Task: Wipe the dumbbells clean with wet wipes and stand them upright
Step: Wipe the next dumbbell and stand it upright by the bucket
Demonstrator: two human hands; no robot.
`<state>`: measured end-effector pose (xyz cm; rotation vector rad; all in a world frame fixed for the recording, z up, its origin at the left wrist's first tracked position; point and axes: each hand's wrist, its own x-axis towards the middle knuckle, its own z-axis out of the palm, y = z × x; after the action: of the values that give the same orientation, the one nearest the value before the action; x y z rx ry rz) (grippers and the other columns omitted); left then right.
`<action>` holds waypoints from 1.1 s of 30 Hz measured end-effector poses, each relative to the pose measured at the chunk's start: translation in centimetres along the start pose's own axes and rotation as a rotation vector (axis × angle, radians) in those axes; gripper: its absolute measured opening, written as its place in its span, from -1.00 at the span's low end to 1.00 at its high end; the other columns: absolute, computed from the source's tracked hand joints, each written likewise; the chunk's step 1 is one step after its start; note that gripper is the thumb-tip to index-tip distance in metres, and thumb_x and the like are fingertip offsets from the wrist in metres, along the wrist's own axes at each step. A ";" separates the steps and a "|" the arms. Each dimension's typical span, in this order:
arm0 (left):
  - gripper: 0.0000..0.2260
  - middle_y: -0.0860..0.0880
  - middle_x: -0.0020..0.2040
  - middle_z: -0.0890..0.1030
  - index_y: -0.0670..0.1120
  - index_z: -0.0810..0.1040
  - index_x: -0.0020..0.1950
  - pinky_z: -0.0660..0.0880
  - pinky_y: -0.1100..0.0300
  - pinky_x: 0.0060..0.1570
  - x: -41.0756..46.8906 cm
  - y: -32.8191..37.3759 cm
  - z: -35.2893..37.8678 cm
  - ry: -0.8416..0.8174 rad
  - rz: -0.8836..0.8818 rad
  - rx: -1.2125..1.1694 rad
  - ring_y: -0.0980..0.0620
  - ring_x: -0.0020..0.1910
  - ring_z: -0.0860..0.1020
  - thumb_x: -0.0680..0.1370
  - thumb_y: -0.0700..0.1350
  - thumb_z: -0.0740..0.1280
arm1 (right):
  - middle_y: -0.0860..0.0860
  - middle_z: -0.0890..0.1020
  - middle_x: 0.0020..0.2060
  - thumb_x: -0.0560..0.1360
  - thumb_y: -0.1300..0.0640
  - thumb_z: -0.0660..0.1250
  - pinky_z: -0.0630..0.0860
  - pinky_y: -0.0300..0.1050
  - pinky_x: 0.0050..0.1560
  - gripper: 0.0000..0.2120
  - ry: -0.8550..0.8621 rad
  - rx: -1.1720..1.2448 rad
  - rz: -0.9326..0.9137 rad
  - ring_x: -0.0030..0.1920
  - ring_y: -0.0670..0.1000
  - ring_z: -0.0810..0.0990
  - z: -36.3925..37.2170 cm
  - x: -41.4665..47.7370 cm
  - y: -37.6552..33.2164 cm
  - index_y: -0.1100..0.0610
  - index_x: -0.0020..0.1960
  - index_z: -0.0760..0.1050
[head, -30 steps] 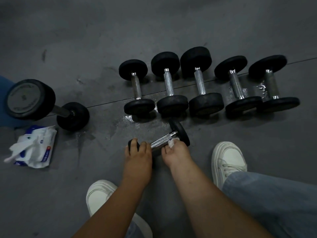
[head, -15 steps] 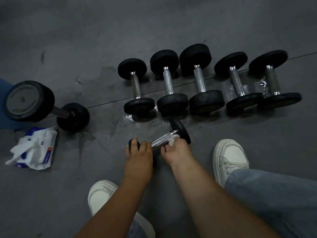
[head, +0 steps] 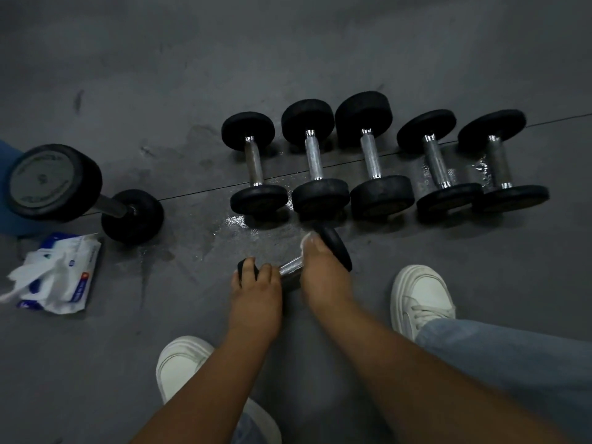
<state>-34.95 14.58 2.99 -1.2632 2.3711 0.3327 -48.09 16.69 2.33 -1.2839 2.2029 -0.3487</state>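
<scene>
1. The grey floor (head: 128, 75) carried everything, and wet patches shone on it beside and just in front of the row of five dumbbells (head: 373, 155).
2. That row lay on its sides with handles pointing away from the person and none on end. Standing them up looked wholly undone, and I could not tell which had been wiped.
3. The large dumbbell (head: 54, 182) lay well left of the row, touched by neither hand and not upright.
4. The pack of wet wipes (head: 64, 274) sat open, left of the row and nearer the person.
5. The left hand (head: 256, 293) was curled over one head of the small dumbbell (head: 334, 245), just in front of the row.
6. The right hand (head: 323, 274), apart from the left with bare handle between them, clamped the wet wipe (head: 306, 240) against the handle by the other head.
7. Judging by that, wiping was under way on this one, with all seven yet to stand.
</scene>
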 end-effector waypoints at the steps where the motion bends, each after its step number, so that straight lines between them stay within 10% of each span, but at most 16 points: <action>1: -0.53 -0.03 0.46 0.29 -0.09 0.20 0.50 0.09 -0.11 0.48 0.0 0.0 0.0 0.001 0.000 0.001 -0.22 0.54 0.03 0.58 -0.14 0.15 | 0.03 0.15 0.52 0.55 0.31 0.10 0.49 -0.10 0.01 -0.44 -0.090 -0.161 -0.009 0.17 0.04 0.55 -0.1 -0.2 0.5 0.14 0.53 0.10; 4: -0.55 -0.04 0.45 0.30 -0.10 0.21 0.49 0.09 -0.13 0.48 -0.1 0.1 -0.1 -0.001 -0.003 0.006 -0.23 0.54 0.04 0.58 -0.16 0.13 | 0.05 -0.11 0.57 0.54 0.32 0.08 0.52 -0.10 -0.15 -0.31 -0.163 -0.359 -0.054 0.03 0.06 0.63 0.8 -2.0 1.6 0.20 0.57 -0.17; 15: -0.50 -0.04 0.46 0.28 -0.09 0.18 0.50 0.08 -0.11 0.48 -0.3 0.2 -0.5 -0.017 0.004 0.019 -0.23 0.53 0.03 0.57 -0.12 0.19 | 0.06 -0.10 0.57 0.54 0.34 0.08 0.60 -0.09 -0.07 -0.31 -0.111 -0.300 -0.094 0.06 0.04 0.62 1.9 -2.6 2.0 0.19 0.57 -0.17; 28: -0.50 -0.04 0.47 0.28 -0.09 0.19 0.50 0.08 -0.11 0.48 -0.1 0.0 -0.2 -0.028 0.006 0.029 -0.23 0.54 0.03 0.57 -0.13 0.21 | -0.12 0.12 0.53 0.57 0.32 0.10 0.53 0.03 0.14 -0.43 -0.087 -0.064 -0.034 0.18 0.09 0.57 1.3 -0.4 2.2 0.01 0.53 0.10; 31: -0.48 -0.02 0.47 0.28 -0.08 0.20 0.50 0.10 -0.14 0.47 0.1 0.0 -0.5 -0.033 -0.009 0.008 -0.22 0.55 0.01 0.55 -0.13 0.24 | -0.04 0.57 0.22 0.57 0.22 0.13 0.47 -0.10 0.22 -0.67 -0.001 0.381 0.036 0.11 -0.08 0.57 1.5 -2.8 2.8 0.03 0.26 0.52; 33: -0.46 0.00 0.47 0.26 -0.05 0.20 0.50 0.10 -0.19 0.45 0.4 -0.1 -0.6 -0.068 -0.017 0.001 -0.19 0.55 0.00 0.53 -0.13 0.28 | 0.06 0.62 -0.16 0.54 0.31 0.13 0.56 -0.19 -0.16 -0.72 0.150 0.706 0.335 -0.21 -0.05 0.55 2.0 -4.7 2.6 0.10 0.03 0.57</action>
<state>-35.25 13.98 3.36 -1.2512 2.3023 0.3633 -46.96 22.15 1.00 -0.5141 2.0680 -0.9979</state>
